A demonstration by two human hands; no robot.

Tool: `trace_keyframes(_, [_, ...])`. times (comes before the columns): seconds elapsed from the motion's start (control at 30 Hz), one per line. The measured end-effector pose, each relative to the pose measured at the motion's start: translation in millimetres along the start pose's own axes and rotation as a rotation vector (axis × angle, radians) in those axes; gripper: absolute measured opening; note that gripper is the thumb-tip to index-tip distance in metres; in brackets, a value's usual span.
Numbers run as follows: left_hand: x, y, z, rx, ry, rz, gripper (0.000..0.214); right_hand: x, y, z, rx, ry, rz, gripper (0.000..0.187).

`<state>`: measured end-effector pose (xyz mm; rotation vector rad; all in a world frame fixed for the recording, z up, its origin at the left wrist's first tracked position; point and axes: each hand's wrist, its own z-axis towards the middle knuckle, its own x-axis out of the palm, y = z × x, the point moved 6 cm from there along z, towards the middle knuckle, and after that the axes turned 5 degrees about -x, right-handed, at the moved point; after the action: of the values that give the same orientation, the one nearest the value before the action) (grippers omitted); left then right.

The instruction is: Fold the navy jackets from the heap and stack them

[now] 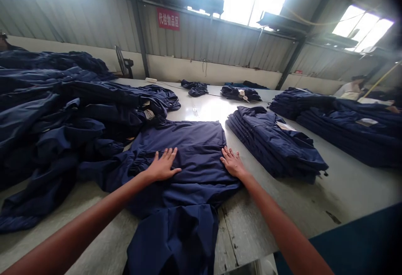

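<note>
A navy blue work garment (185,170) lies spread flat on the long grey table (251,220). My left hand (163,165) presses palm down on its middle with the fingers spread. My right hand (233,162) rests on the garment's right edge, fingers apart, partly on the bare tabletop. Neither hand grips the cloth. The lower part of the garment runs down past the table's near edge, and one sleeve lies out to the left.
A large loose heap of navy garments (53,115) fills the left side. A folded navy stack (273,143) with a paper tag sits to the right, with more stacks (342,124) beyond it. Small crumpled bundles (240,93) lie at the far end. A person (350,89) stands at the far right.
</note>
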<state>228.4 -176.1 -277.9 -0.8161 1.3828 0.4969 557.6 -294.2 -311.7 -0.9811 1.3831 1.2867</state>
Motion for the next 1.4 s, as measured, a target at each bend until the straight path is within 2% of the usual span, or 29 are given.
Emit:
trace_keyframes(0.1, [-5.8, -69, 17, 0.118, -0.110, -0.090, 0.088, 0, 1, -1, 0.010, -0.002, -0.025, 0.064])
trace_keyframes(0.23, [20.2, -154, 46, 0.129, -0.061, -0.144, 0.071, 3, 0, -3, 0.016, 0.009, -0.071, 0.064])
trace_keyframes(0.3, [36.8, -178, 54, 0.144, -0.049, -0.129, 0.068, 4, 0, -3, 0.015, 0.004, -0.091, 0.064])
trace_keyframes(0.4, [55.2, -186, 54, 0.146, -0.042, -0.105, 0.066, 5, -1, -2, 0.017, -0.023, -0.107, 0.063])
trace_keyframes(0.47, [58.5, -173, 49, 0.134, -0.038, -0.092, 0.066, 6, -1, -3, 0.016, -0.028, -0.112, 0.063])
trace_keyframes(0.53, [53.0, -144, 41, 0.109, -0.038, -0.079, 0.066, 7, -2, -3, 0.019, -0.023, -0.119, 0.063])
trace_keyframes(0.6, [40.4, -101, 28, 0.061, -0.047, -0.069, 0.065, 7, -3, -3, 0.026, -0.019, -0.130, 0.063])
trace_keyframes(0.73, [10.1, -1, -9, -0.086, -0.082, -0.081, 0.064, 12, -7, -3, 0.027, -0.022, -0.152, 0.063])
trace_keyframes(0.8, [2.1, 32, -26, -0.126, -0.099, -0.116, 0.065, 14, -9, -2, 0.020, -0.023, -0.160, 0.063])
trace_keyframes(0.9, [1.0, 54, -34, -0.148, -0.135, -0.209, 0.065, 18, -12, -1, 0.015, -0.025, -0.167, 0.064])
trace_keyframes(1.03, [0.5, 64, -24, -0.201, -0.217, -0.391, 0.066, 20, -15, -1, 0.006, -0.036, -0.181, 0.066])
trace_keyframes(1.17, [-13.8, 78, -22, -0.226, -0.314, -0.579, 0.057, 23, -19, 1, 0.002, -0.027, -0.188, 0.068])
trace_keyframes(1.3, [-46.6, 104, -53, -0.195, -0.369, -0.681, 0.042, 31, -27, 3, -0.021, -0.052, -0.189, 0.069])
trace_keyframes(1.4, [-91.7, 146, -98, -0.248, -0.609, -0.531, 0.035, 36, -34, 5, -0.051, -0.095, -0.186, 0.069])
